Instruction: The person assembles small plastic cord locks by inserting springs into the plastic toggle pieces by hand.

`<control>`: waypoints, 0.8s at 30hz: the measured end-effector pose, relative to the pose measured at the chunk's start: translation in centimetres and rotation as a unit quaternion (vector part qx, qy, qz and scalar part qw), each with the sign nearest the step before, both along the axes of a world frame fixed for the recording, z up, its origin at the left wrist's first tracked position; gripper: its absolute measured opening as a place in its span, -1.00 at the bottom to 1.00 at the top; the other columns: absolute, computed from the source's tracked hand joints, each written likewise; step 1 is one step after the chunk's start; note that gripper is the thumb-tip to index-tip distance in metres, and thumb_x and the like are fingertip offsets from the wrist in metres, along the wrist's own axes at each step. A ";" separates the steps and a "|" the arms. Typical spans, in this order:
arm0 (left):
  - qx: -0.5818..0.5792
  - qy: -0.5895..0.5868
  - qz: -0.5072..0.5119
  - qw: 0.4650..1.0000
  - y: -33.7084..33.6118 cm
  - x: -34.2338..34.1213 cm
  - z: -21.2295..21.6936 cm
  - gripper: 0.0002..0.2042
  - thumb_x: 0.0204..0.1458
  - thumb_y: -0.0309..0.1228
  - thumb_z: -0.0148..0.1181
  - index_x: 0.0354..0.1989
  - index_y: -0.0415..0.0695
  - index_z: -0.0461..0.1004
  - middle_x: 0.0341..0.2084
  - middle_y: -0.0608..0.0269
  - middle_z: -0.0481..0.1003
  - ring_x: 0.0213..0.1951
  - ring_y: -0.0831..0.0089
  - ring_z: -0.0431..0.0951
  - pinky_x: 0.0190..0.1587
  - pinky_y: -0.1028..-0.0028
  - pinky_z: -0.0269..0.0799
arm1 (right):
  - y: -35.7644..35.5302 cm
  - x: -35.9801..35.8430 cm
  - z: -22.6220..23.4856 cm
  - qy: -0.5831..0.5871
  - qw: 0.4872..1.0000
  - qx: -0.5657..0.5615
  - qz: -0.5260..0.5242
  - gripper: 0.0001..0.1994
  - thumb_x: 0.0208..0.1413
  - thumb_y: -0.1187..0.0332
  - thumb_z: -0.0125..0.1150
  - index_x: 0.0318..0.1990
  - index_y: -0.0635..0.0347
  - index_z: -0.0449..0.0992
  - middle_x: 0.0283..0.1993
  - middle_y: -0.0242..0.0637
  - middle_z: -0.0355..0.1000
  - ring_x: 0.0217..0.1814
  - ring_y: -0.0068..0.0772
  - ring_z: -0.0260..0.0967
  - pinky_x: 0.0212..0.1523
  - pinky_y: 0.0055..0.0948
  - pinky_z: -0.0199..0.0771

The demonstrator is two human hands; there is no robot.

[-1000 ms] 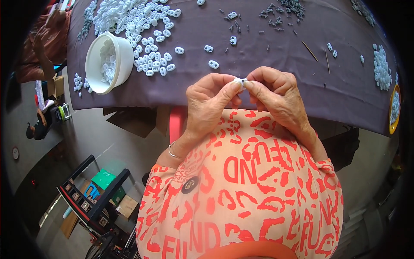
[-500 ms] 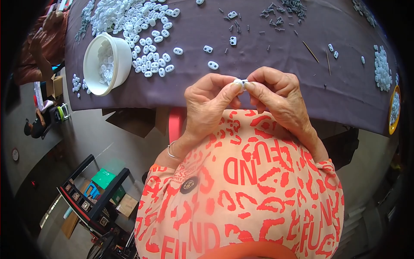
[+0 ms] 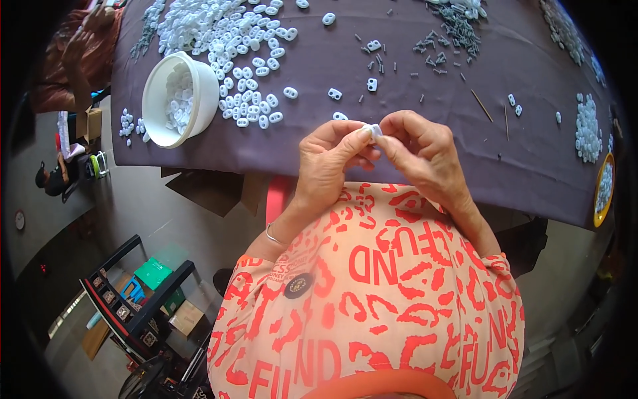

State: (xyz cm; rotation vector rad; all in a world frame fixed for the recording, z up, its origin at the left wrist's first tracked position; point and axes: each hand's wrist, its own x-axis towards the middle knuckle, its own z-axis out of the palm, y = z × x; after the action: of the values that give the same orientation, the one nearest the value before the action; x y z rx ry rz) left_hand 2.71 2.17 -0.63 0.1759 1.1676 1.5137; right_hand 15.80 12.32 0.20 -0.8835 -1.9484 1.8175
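One small white plastic piece (image 3: 374,129) is pinched between the fingertips of both hands, above the near table edge. The left hand (image 3: 329,163) is curled narrow, thumb and forefinger closed on the piece's left side; the right hand (image 3: 419,153) is closed on its right side the same way. One thin bangle (image 3: 271,235) is seen on the left wrist.

Just beyond the hands, three loose white two-hole pieces (image 3: 334,94) are laid in a short row on the purple tablecloth (image 3: 518,166). One white bowl (image 3: 174,100), partly filled with the same pieces, is placed well left of the left hand. One large heap of white pieces (image 3: 229,33) is spread beyond the bowl; too many to count. Two thin wooden sticks (image 3: 483,106) are seen beyond the right hand. One scatter of small grey pins (image 3: 458,26) is farther off. One yellow dish (image 3: 603,187) is set at the far right edge.
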 end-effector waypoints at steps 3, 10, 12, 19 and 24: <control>0.003 -0.052 0.018 0.998 0.3 0.0 -0.2 -0.87 0.05 -0.46 0.10 -0.28 -0.25 0.44 -0.39 0.17 0.51 -0.43 0.49 0.54 -0.39 0.57 0.49 | -0.3 -0.4 0.6 -0.018 0.981 0.195 0.012 -0.82 -0.08 0.50 0.19 -0.30 0.33 0.39 -0.48 -0.35 0.33 -0.54 -0.64 0.26 -0.58 -0.64 0.26; 0.025 -0.101 -0.004 0.995 0.2 0.0 -0.1 -0.85 0.06 -0.43 0.08 -0.28 -0.25 0.43 -0.39 0.17 0.50 -0.39 0.48 0.54 -0.37 0.56 0.50 | -0.5 -0.2 0.4 -0.037 0.929 0.368 0.022 -0.78 -0.16 0.51 0.20 -0.30 0.32 0.39 -0.48 -0.24 0.34 -0.49 -0.36 0.39 -0.50 -0.49 0.40; 0.010 -0.071 -0.037 0.997 0.0 -0.1 0.0 -0.85 0.06 -0.42 0.08 -0.31 -0.26 0.44 -0.42 0.17 0.50 -0.40 0.49 0.54 -0.37 0.55 0.51 | -0.5 0.1 0.2 -0.028 0.939 0.343 0.032 -0.78 -0.17 0.50 0.21 -0.30 0.32 0.39 -0.49 -0.23 0.33 -0.48 -0.34 0.39 -0.49 -0.48 0.40; 0.006 -0.013 -0.037 0.999 -0.3 0.5 0.6 -0.85 0.06 -0.43 0.09 -0.36 -0.28 0.47 -0.46 0.18 0.51 -0.43 0.52 0.52 -0.42 0.56 0.51 | -1.0 0.3 1.3 -0.096 0.906 0.410 0.051 -0.83 -0.16 0.42 0.18 -0.37 0.25 0.38 -0.50 -0.24 0.34 -0.50 -0.26 0.35 -0.55 -0.39 0.33; -0.014 0.032 -0.052 0.998 -0.6 0.7 0.8 -0.83 0.06 -0.42 0.10 -0.33 -0.31 0.46 -0.47 0.17 0.51 -0.44 0.52 0.53 -0.39 0.56 0.51 | -1.1 0.4 1.1 -0.125 0.898 0.416 0.070 -0.87 -0.14 0.42 0.15 -0.44 0.25 0.35 -0.54 -0.24 0.33 -0.52 -0.24 0.35 -0.56 -0.35 0.33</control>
State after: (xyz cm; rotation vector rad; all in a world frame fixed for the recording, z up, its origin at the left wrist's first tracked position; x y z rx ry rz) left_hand 3.37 1.60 0.18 0.2649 1.2112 1.4083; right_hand 16.25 11.24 1.34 -0.6926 -2.6541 0.7516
